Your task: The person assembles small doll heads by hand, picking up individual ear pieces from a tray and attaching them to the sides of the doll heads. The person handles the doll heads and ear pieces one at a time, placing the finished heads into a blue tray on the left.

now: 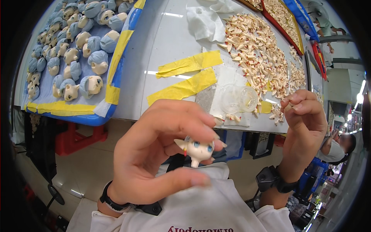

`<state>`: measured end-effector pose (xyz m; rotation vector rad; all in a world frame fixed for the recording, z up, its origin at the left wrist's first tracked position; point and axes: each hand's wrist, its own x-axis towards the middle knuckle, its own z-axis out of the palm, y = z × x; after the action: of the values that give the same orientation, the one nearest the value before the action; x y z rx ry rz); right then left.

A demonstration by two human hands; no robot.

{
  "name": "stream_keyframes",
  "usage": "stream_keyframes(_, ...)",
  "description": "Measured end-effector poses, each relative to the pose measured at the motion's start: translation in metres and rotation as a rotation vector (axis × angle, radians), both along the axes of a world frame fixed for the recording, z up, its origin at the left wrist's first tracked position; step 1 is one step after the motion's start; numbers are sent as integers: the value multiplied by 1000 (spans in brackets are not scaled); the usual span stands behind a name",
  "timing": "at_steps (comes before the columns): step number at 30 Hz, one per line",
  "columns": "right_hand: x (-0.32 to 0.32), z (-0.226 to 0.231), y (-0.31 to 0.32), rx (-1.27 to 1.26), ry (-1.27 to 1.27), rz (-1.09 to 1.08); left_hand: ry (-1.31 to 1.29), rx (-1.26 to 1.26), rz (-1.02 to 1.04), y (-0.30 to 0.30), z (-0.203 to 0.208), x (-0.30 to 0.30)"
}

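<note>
My left hand is closed around a small doll head in front of my chest. The head has blue eyes, and its painted side is turned up toward me. A pointed ear with a red drop sticks out on its left side, and a second ear tip shows on its right. My right hand is raised at the table's near right edge, beside a heap of small pointed ear pieces. Its thumb and fingertips are pinched together; whatever is between them is too small to make out.
A blue tray edged with yellow tape holds many blue-haired doll heads at the left. Yellow tape strips, a clear round cup and crumpled white tissue lie on the table. A red tray of ear pieces stands far right. Another person is at the right.
</note>
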<state>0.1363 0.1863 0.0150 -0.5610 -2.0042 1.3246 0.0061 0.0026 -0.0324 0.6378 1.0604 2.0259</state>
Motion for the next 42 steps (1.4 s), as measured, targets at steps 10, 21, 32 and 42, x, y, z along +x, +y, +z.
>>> stream_keyframes(10, -14, 1, -35, 289, 5, 296, 1, 16, -77, 6, -2, 1)
stream_keyframes(21, -17, -2, -49, 308, -63, 326, -130, -61, -169, 7, 9, 3)
stream_keyframes(32, 1, 2, -51, -68, -130, 57, -76, -81, -95, 1, 3, 5)
stream_keyframes(42, -10, 2, -10, -22, -90, 9, 61, -47, -78, -4, -4, -1)
